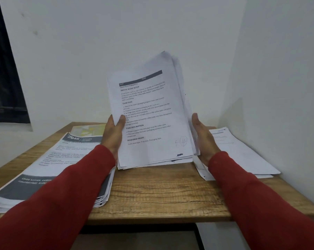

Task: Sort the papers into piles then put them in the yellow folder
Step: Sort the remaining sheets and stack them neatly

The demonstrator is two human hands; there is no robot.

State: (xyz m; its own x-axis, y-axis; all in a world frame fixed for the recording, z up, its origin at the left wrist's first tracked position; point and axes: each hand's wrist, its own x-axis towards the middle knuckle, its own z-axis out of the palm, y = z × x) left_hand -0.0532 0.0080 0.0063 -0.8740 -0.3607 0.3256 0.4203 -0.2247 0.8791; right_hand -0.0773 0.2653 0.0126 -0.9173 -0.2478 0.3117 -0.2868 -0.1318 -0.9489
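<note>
Both hands hold a sheaf of papers (149, 114) upright on the wooden table (152, 192) (left hand (114, 134) gripping, right hand (203, 139) flat).

Looking like a small office corner: stacks of printed white paper sheets (50, 166) lying on a brown wooden desk (152, 195) against plain white walls (98, 42).

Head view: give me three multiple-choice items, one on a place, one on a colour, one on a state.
1. Where is the yellow folder?
A. under the thick left pile
B. in the right hand
C. on the floor

2. What colour are the sleeves?
A. blue
B. red
C. grey

3. How is the held stack of papers?
A. flat on the table
B. upright, lower edge on the table
C. rolled up

Answers: 1 A, its corner shows behind the left pile. 2 B, both forearms are red. 3 B, the left hand grips it upright on the wooden table.
</note>
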